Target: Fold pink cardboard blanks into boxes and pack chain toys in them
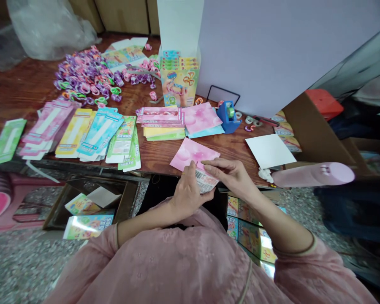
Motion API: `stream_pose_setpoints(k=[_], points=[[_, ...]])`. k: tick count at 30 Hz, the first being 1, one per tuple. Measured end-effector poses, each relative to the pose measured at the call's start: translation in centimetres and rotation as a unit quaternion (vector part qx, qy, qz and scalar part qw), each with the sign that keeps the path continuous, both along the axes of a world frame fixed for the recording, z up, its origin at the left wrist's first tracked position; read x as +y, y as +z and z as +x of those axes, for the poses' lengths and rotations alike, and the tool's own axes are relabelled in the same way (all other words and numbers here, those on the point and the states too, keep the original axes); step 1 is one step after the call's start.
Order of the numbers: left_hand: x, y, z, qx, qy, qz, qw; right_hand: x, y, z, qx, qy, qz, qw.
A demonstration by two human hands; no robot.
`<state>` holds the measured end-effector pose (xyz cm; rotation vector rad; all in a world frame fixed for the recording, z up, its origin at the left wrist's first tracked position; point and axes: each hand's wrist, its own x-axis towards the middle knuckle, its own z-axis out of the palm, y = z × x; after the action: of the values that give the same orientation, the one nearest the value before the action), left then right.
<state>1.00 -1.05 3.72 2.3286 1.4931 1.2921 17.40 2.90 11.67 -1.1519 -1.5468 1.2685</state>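
varnished wooden table (155,154) serves as the work surface, with the activity concentrated at its near edge. pink printed card (190,154) is held at that edge, its barcode end (206,180) angled toward the person's body. left hand (187,196) grasps the lower part of the card, apparently as the steadying support, its fingers out of view behind it. right hand (229,177) enters from the side, with fingertips (205,164) resting on the card's face near the barcode; whether its thumb closes behind the card cannot be determined. to the right, a white sheet (269,151) lies flat. farther out, pink, yellow, blue and green header cards (74,131) sit in overlapping fans, seemingly sorted by colour for easy reach, near a blue tape dispenser (228,117) and a heap of plastic loop links (85,76). a printed display box (179,82) stands behind them.
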Motion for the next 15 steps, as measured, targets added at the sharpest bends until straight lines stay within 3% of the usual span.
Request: stream_pose_setpoints(k=[7,15], points=[[-0.1,0.3,-0.2,-0.022,-0.032,0.002,0.999,-0.2,0.4,0.1,0.016,0.000,-0.020,1.000],[-0.3,0.6,-0.4,-0.036,-0.052,-0.025,0.998,0.5,1.2,0.6,0.055,0.056,-0.084,0.993]])
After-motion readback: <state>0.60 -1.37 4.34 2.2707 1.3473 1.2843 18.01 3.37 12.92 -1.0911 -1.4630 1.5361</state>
